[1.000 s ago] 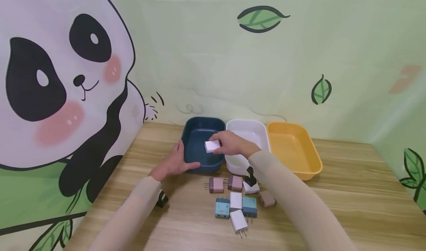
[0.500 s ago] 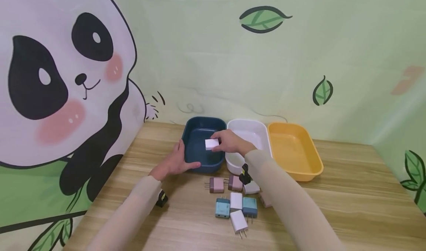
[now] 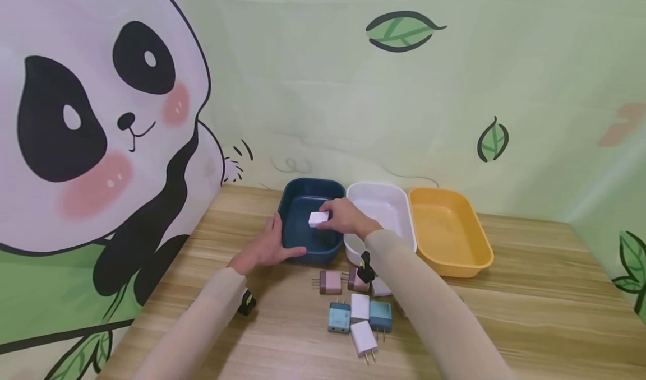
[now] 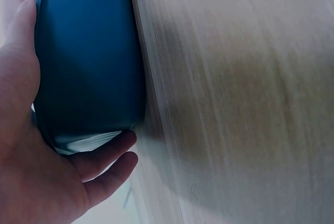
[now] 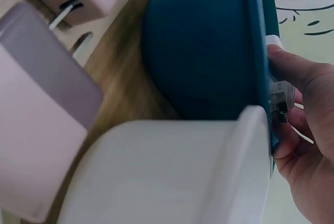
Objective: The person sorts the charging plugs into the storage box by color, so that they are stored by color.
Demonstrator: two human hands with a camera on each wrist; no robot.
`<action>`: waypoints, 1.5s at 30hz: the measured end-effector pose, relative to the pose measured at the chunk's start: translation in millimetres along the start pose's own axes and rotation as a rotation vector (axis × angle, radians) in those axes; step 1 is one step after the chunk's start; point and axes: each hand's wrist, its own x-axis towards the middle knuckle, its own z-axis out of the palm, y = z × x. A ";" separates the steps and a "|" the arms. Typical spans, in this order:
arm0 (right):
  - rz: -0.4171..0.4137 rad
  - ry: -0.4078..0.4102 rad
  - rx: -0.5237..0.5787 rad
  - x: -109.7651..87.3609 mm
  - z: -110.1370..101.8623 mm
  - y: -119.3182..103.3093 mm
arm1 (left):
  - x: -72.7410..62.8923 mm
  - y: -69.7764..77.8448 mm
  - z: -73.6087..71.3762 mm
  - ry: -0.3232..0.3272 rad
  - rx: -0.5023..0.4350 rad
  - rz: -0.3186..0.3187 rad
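Note:
Between thumb and fingers my right hand (image 3: 348, 217) pinches a white plug-in charger (image 3: 318, 219), held over the dark blue tray (image 3: 299, 237). In the right wrist view the charger (image 5: 282, 89) is partly hidden by the tray's rim, with its metal prongs showing. My left hand (image 3: 264, 248) rests against the blue tray's left front corner, fingers along the side and thumb out along the front. The left wrist view shows those fingers fairly straight beside the blue wall (image 4: 94, 51). Both sleeves carry a small black device near the wrist.
A white tray (image 3: 386, 205) and a yellow tray (image 3: 449, 228) stand right of the blue one. In front lie several chargers: pink (image 3: 330, 282), teal (image 3: 338, 317) and white (image 3: 363, 338), some with prongs out. My right sleeve covers part of the group. A panda-printed wall closes the back.
My right hand and the white charger have shifted very slightly left over the blue tray. The right forearm has swung left, covering more of the chargers. My left hand stays at the tray.

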 end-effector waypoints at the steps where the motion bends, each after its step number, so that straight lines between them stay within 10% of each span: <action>1: 0.004 0.003 0.001 0.4 1.2 0.0 | 0.3 0.2 0.2 -0.001 0.001 0.000; 20: -0.085 0.031 0.061 -14.5 -25.8 -3.5 | -1.6 0.8 0.1 0.033 -0.026 0.038; 45: -0.169 -0.039 -0.054 -130.7 -52.5 21.3 | -2.5 3.9 1.3 0.021 -0.048 0.038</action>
